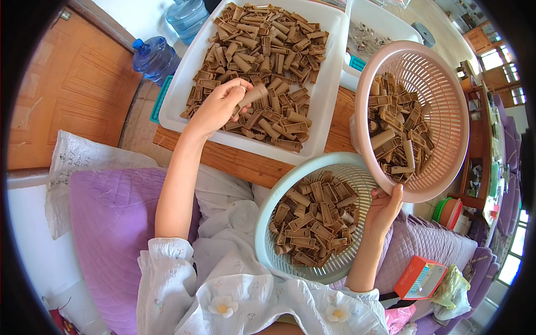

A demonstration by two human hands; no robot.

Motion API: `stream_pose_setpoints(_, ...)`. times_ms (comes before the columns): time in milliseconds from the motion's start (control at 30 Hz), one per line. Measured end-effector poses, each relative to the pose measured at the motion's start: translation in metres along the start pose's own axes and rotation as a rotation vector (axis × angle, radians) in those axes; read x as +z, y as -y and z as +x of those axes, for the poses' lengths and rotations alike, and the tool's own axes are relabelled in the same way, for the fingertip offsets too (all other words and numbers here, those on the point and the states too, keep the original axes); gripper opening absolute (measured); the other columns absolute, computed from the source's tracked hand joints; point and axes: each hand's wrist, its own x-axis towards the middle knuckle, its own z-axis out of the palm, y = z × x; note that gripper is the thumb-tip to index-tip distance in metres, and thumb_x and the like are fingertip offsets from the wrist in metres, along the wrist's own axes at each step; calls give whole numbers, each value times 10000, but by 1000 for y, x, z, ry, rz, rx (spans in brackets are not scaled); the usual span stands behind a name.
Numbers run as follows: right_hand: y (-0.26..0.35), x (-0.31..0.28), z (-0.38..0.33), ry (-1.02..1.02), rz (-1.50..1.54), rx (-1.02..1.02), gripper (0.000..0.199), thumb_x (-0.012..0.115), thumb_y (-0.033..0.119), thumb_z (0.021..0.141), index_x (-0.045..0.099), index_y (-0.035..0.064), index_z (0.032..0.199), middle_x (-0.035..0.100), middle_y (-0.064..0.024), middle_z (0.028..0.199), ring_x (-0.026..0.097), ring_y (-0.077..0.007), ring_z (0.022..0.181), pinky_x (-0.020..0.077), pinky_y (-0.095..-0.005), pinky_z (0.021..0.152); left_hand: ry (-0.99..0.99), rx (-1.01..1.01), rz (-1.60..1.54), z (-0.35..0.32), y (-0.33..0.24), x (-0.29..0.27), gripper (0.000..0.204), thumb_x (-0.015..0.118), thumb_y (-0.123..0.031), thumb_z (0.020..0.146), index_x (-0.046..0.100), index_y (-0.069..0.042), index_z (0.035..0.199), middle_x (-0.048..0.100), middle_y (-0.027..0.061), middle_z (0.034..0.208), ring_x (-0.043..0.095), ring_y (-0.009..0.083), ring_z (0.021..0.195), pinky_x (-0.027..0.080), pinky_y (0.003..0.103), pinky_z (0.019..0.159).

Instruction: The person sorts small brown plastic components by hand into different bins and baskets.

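At left, the person's left hand [223, 105] is over the white tray [265, 152] and holds a brown piece [253, 97] between thumb and fingers. Below it many similar pieces [273, 50] lie loose in the tray. More to the right, nearer to the body, the mint basket [264, 223] contains a heap of the same kind. Then comes the right hand [383, 211] — it grasps the lower rim of the pink basket [416, 195], which is tilted and also bears such pieces along its left side. The step in hand seems to be the picking and handling of single pieces. The next move, as it appears, calls for a light pinch at left and a firm grip at right — otherwise the tilted basket could spill.
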Motion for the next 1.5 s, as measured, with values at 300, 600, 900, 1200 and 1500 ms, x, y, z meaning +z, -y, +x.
stream_pose_setpoints(300, 1, 2, 0, 0, 3, -6, 173, 472, 219, 852, 452, 50, 881, 538, -58, 783, 490, -118, 593, 418, -246, 534, 583, 28, -674, -53, -32, 29, 156, 410, -213, 874, 441, -60, 881, 454, 7, 730, 397, 16, 454, 282, 138, 375)
stream_pose_setpoints(600, 0, 1, 0, -5, 2, -15, 181, 475, 219, 850, 450, 47, 899, 540, -57, 781, 490, -118, 590, 419, -250, 535, 198, 260, -197, -37, -38, 37, 161, 556, -138, 799, 427, -45, 819, 413, -17, 639, 498, 68, 584, 391, 212, 487)
stream_pose_setpoints(900, -2, -4, 3, 26, 25, 2, 202, 481, 206, 848, 409, 35, 928, 532, -80, 786, 505, -146, 580, 431, -270, 551, 161, 438, 866, 15, -30, 71, 145, 564, -57, 712, 505, 15, 823, 561, 95, 592, 547, 173, 511, 465, 272, 484)
stream_pose_setpoints(1200, 0, 0, 0, -4, 6, -3, 183, 473, 225, 852, 457, 45, 879, 540, -63, 795, 487, -119, 595, 416, -248, 540, 10, 312, 519, 15, -39, 5, 293, 564, -230, 770, 539, -25, 978, 578, 106, 738, 534, 146, 596, 416, 295, 564)
stream_pose_setpoints(1500, 0, 0, 1, -10, 0, 5, 190, 462, 231, 857, 445, 42, 850, 534, -70, 763, 482, -132, 584, 412, -253, 551, -201, 129, 560, 1, -30, 17, 191, 553, -140, 744, 456, 21, 774, 507, 144, 587, 490, 262, 528, 394, 330, 528)
